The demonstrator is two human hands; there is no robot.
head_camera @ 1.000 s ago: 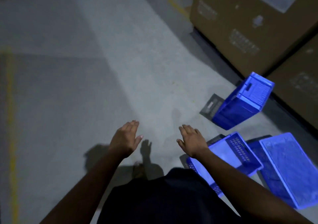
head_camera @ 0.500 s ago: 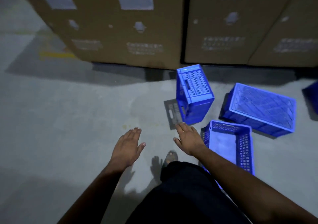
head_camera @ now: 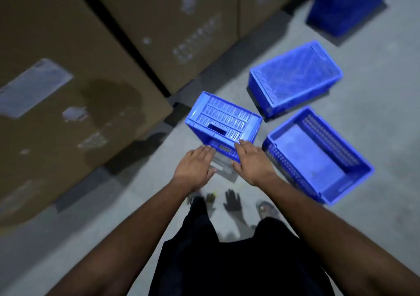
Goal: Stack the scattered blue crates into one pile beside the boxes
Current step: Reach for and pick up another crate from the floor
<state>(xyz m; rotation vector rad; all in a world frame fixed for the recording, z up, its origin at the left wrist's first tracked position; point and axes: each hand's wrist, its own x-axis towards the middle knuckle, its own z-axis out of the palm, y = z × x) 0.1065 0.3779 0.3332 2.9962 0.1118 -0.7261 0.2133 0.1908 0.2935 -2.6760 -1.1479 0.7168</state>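
A blue crate [head_camera: 223, 119] stands on its end on the concrete floor, a slotted side facing up. My left hand [head_camera: 196, 167] and my right hand [head_camera: 252, 162] hover just in front of it with straight fingers, the fingertips at its near edge. To the right lies a blue crate [head_camera: 318, 157] with its open side up. Behind that one, another blue crate [head_camera: 295, 77] lies upside down. A darker blue crate [head_camera: 345, 2] sits at the top right. Tall cardboard boxes [head_camera: 68, 79] line the left and back.
A flat grey slotted panel [head_camera: 221, 166] lies on the floor under my hands. My feet in sandals [head_camera: 266, 209] stand just behind it. Bare concrete floor [head_camera: 386, 113] stretches to the right of the crates.
The view has swung and closed in on the crates. Both hands have reached forward to the near edge of the upended crate.
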